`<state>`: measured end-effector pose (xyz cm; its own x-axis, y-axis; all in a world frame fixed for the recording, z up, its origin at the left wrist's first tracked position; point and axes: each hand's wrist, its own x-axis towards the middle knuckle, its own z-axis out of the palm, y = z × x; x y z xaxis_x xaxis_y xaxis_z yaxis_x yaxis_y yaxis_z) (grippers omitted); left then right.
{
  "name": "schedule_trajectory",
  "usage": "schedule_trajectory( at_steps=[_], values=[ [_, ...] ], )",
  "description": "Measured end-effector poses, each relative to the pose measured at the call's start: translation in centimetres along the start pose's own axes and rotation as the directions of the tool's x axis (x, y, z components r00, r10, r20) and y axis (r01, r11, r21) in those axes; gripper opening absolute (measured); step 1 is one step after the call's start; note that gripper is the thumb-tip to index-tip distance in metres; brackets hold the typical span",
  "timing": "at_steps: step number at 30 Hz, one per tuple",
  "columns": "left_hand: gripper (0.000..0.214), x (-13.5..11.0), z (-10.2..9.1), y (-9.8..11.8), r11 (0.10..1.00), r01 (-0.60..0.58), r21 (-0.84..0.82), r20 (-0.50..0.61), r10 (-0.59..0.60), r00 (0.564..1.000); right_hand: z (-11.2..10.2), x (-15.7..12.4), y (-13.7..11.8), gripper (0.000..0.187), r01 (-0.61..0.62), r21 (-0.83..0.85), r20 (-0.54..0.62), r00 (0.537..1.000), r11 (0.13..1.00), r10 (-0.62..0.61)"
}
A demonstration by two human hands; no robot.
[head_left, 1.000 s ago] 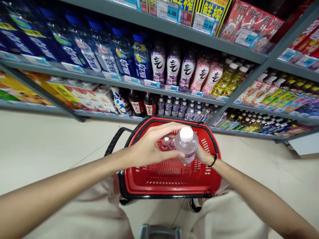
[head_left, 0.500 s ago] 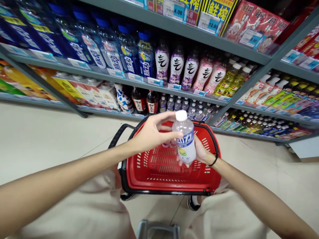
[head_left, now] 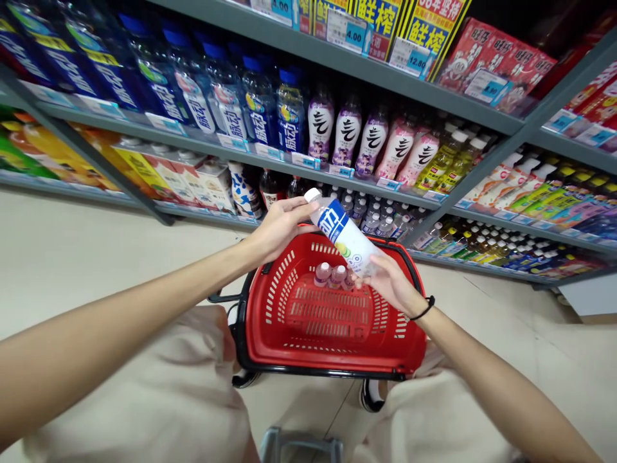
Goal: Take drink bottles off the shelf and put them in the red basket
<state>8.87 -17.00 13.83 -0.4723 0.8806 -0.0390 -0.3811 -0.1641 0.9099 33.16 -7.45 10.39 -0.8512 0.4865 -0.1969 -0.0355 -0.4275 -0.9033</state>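
A clear drink bottle (head_left: 343, 236) with a white cap and a blue-and-white label lies tilted between both hands above a red shopping basket (head_left: 270, 321). My left hand (head_left: 277, 226) grips its cap end with closed fingers. My right hand (head_left: 385, 280), a black band on its wrist, holds the bottom end. Inside the basket, near its far wall, stand two small pink-capped bottles (head_left: 330, 275).
Grey store shelves (head_left: 337, 177) run across the back, packed with blue, purple, pink and yellow drink bottles and cartons, with price tags on the edges. The floor is pale tile. My legs in beige trousers flank the basket; a grey object (head_left: 301, 444) sits at the bottom edge.
The bottle went from upright to tilted, its cap swinging up and left. My left hand moved up to the cap end; the pink-capped bottles in the basket came into view.
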Motion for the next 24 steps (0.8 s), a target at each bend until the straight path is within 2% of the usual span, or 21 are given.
schedule_trajectory(
  at_steps=[2,4,7,10,14,17,19,21,24],
  values=[
    [0.036,0.4,-0.4,-0.2,0.999,0.022,-0.038,0.024,-0.021,0.999,0.0,0.0,0.2,0.066,0.131,-0.182,-0.103,0.983,0.974,-0.152],
    [0.033,0.7,-0.8,-0.4,0.998,0.028,-0.056,0.015,-0.028,1.000,-0.2,0.0,0.5,0.070,0.227,-0.340,-0.173,0.939,0.913,-0.298],
    [0.035,0.9,-1.2,-0.8,0.997,0.047,-0.054,-0.011,-0.048,0.999,-0.8,-0.1,0.7,0.079,0.299,-0.509,-0.179,0.880,0.807,-0.439],
    [0.036,1.0,-1.4,-1.0,0.997,0.066,-0.050,-0.029,-0.068,0.997,-1.8,-0.4,0.5,0.085,0.359,-0.673,-0.100,0.822,0.647,-0.560],
    [0.029,1.1,-1.5,-1.2,0.995,0.080,-0.062,-0.042,-0.083,0.996,-3.1,-0.8,-0.2,0.075,0.400,-0.839,0.044,0.725,0.369,-0.687],
    [0.025,1.2,-1.6,-1.2,0.994,0.083,-0.069,-0.043,-0.086,0.995,-3.4,-1.0,-0.8,0.066,0.461,-0.874,0.215,0.651,0.154,-0.728],
    [0.025,1.3,-1.6,-1.3,0.994,0.084,-0.067,-0.047,-0.088,0.995,-3.3,-1.1,-1.1,0.065,0.513,-0.857,0.314,0.604,0.056,-0.732],
    [0.026,1.3,-1.7,-1.3,0.995,0.084,-0.060,-0.051,-0.087,0.995,-3.2,-1.2,-1.1,0.064,0.532,-0.846,0.344,0.596,0.036,-0.726],
    [0.024,1.3,-1.8,-1.5,0.995,0.088,-0.053,-0.051,-0.091,0.995,-3.0,-1.2,-0.9,0.065,0.494,-0.864,0.283,0.636,0.097,-0.717]
  ],
)
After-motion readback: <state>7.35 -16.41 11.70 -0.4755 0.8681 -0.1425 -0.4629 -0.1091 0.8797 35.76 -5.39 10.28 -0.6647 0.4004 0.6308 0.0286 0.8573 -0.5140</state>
